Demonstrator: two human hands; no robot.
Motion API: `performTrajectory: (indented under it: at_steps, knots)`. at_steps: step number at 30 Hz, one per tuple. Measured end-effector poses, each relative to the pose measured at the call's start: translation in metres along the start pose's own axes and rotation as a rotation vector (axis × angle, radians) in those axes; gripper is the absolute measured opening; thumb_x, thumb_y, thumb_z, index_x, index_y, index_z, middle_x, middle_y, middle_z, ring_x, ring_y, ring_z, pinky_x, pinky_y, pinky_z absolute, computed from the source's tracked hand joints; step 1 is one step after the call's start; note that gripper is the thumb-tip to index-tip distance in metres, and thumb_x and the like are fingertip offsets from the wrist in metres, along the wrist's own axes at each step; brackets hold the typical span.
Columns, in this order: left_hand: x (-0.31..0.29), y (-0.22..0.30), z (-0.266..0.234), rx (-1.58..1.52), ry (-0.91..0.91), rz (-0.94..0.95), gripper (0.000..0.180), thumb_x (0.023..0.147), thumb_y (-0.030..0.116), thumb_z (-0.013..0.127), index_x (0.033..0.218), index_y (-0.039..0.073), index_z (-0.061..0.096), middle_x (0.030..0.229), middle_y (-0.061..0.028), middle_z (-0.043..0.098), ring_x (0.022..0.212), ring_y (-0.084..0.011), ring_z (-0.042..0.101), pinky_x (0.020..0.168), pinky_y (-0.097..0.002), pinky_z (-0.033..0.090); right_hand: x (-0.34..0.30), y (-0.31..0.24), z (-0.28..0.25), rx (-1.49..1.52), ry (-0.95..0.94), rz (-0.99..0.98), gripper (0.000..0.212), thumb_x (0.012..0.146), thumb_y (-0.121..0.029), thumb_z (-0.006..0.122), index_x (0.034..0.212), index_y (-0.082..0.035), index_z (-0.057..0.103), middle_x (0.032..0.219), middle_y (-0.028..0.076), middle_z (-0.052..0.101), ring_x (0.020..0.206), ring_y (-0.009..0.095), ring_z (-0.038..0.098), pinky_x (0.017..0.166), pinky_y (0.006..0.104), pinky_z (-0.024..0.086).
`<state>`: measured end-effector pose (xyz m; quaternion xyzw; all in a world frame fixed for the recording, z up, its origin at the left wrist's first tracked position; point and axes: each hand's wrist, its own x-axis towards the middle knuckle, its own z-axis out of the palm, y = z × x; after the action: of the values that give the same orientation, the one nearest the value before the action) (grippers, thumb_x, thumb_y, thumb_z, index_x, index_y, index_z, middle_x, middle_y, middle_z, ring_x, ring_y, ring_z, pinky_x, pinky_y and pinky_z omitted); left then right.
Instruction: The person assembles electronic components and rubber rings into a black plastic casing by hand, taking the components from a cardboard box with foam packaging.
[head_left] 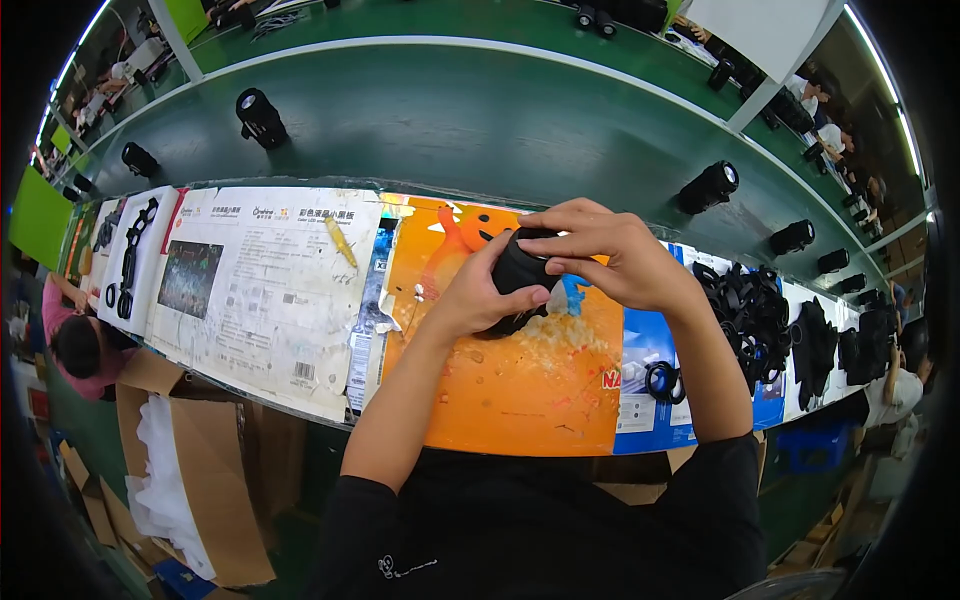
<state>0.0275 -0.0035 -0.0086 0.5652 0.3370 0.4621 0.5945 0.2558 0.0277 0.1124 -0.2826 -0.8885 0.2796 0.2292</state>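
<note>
- On my feed, the stout black cylinder with a dark, matte surface is between both bare hands, over the orange printed sheet.
- Its long axis runs from the upper end, under the fingers, down and slightly left to the lower end; I read it as roughly upright, tilted a little. I can't tell its front, or whether its base touches the sheet.
- I see the left hand curved around its side, thumb across the near face, partly closed on it.
- The right hand arches over the top, fingers bent and gripping the upper rim.
- Right of the sheet I see a small black loop and a tangled heap of black straps.
- Beyond, a ribbed black cylinder stands on the green worktop.
</note>
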Motion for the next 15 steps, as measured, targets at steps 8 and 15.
performTrajectory:
  at_steps: [8,15]
  knots:
    - [-0.002,0.001,0.001,-0.009,-0.002,0.031,0.086,0.082,0.043,0.097,0.147,0.002,0.059,0.123,-0.0084,0.071,0.108,-0.0185,0.070,0.095,-0.0327,0.058,-0.002,-0.008,0.001,-0.020,-0.030,-0.001,0.053,0.091,0.006,0.078,0.138,-0.019,0.081,0.150,0.007,0.072,0.131,0.034,0.066,0.104,0.0449,0.063]
    - [-0.001,-0.002,0.005,-0.037,-0.006,0.042,0.084,0.082,0.039,0.095,0.147,0.002,0.058,0.125,-0.0093,0.070,0.111,-0.0189,0.068,0.097,-0.0333,0.058,0.003,-0.009,-0.009,-0.150,-0.114,-0.082,0.060,0.084,0.010,0.075,0.136,-0.017,0.081,0.152,0.010,0.070,0.132,0.037,0.065,0.105,0.0438,0.061]
